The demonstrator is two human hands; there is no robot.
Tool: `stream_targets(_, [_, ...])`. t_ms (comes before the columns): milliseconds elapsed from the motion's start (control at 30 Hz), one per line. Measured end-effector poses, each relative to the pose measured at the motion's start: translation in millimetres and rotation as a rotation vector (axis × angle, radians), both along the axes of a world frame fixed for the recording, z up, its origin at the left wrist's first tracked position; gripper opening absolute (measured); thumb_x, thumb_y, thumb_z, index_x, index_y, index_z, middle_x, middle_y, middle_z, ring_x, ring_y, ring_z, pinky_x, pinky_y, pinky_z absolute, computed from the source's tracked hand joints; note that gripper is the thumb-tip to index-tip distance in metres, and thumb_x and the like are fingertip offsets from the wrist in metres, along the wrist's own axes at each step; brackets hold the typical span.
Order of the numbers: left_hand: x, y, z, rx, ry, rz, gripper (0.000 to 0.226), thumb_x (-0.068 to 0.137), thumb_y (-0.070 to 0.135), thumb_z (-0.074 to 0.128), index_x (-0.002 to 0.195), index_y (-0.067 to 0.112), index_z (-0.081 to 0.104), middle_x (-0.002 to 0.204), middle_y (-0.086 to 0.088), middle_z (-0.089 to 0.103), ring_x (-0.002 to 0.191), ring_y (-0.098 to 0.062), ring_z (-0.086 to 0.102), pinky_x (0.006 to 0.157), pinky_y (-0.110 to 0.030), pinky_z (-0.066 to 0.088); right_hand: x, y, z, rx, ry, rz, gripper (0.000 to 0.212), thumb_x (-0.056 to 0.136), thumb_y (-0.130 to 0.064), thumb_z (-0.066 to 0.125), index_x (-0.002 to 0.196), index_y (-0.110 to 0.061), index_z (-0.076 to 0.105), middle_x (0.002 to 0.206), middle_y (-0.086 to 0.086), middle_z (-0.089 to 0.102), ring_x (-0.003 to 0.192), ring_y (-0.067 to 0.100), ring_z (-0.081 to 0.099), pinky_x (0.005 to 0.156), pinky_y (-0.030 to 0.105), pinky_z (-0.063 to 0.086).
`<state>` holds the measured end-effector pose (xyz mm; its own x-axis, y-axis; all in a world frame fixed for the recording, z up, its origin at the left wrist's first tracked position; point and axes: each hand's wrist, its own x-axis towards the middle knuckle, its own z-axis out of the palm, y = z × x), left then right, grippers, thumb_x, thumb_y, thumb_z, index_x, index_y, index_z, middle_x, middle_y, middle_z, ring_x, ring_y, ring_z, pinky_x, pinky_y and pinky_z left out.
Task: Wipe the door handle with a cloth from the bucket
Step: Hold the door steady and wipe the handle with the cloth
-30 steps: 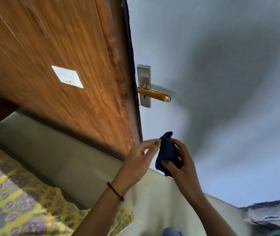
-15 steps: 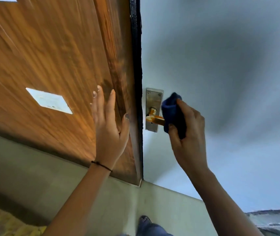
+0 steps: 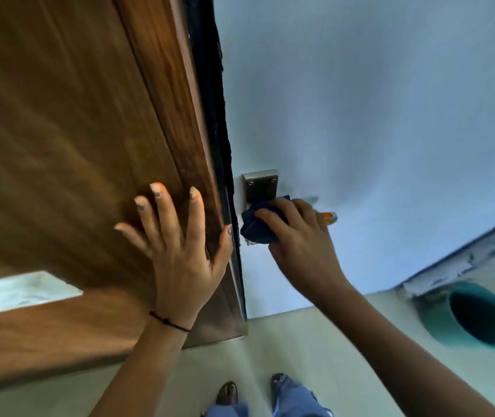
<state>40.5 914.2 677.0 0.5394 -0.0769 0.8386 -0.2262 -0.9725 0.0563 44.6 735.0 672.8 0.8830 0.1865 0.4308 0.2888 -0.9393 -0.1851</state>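
The door handle [image 3: 330, 218] is a brass lever on a silver backplate [image 3: 260, 185], fixed to the pale blue face of the door. Only the lever's tip shows past my fingers. My right hand [image 3: 298, 239] is closed around a dark blue cloth [image 3: 255, 227] and presses it over the lever, close to the backplate. My left hand [image 3: 180, 245] lies flat with fingers spread on the brown wooden door face [image 3: 74, 145], its thumb at the door's edge. A teal bucket [image 3: 478, 317] stands on the floor at the lower right.
The door's dark edge [image 3: 210, 100] runs between the wooden face and the pale blue face. My two feet [image 3: 279, 383] show on the cream floor below. A skirting strip [image 3: 450, 266] runs along the wall above the bucket. A white patch [image 3: 20, 291] lies at the left.
The view has tilted down, bringing the floor, feet and bucket into sight. My right hand has slid the cloth along the lever toward the backplate, uncovering the lever's tip. The left hand stays on the door.
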Motion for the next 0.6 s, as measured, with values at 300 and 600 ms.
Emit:
stream_targets(300, [7,13,-6,0.1,-0.019,-0.056,0.091,0.091,0.048,0.057,0.153,0.021,-0.004,0.157,-0.002,-0.025,0.144,-0.021,-0.026,0.113,-0.046,-0.021,-3,31,6,0.019,0.018,-0.106,0.036,0.081,-0.006,0.057,0.114,-0.018,0.067,0.119,0.007,0.064,0.109,0.035,0.051,0.083,0.043,0.044])
stream_targets(600, [8,13,-7,0.109,-0.042,-0.062,0.086,0.093,0.047,0.053,0.153,0.019,-0.002,0.157,-0.004,-0.024,0.144,-0.022,-0.025,0.113,-0.047,-0.02,-4,38,6,0.057,0.023,-0.165,0.04,0.078,-0.004,0.057,0.114,-0.019,0.067,0.118,0.006,0.065,0.109,0.034,0.05,0.082,0.042,0.043])
